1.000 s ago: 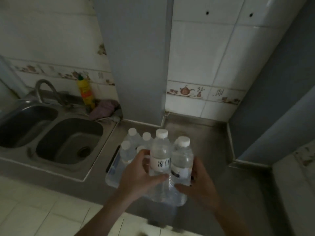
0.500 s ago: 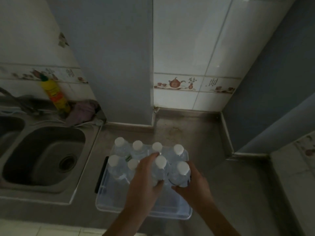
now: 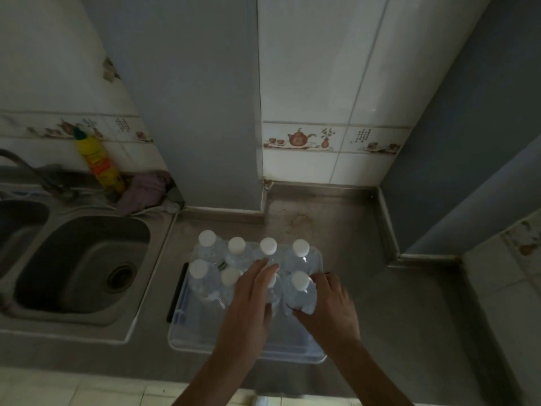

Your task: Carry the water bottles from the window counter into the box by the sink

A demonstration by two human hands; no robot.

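Steel counter [image 3: 366,288] beside sink [image 3: 85,265]; clear box [image 3: 202,344] at sink's 3 o'clock. Eight capped water bottles [image 3: 237,253] upright inside. Left hand [image 3: 251,300] wraps one front-row bottle; right hand [image 3: 330,306] grasps neighbour [image 3: 300,291] at 3 o'clock.

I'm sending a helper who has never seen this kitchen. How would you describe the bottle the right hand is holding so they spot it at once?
Start at the steel sink; just right of it on the counter sits a clear plastic box of white-capped water bottles. The one you want is the water bottle at the right end of the nearer row. It alone has the right hand curled around its body.
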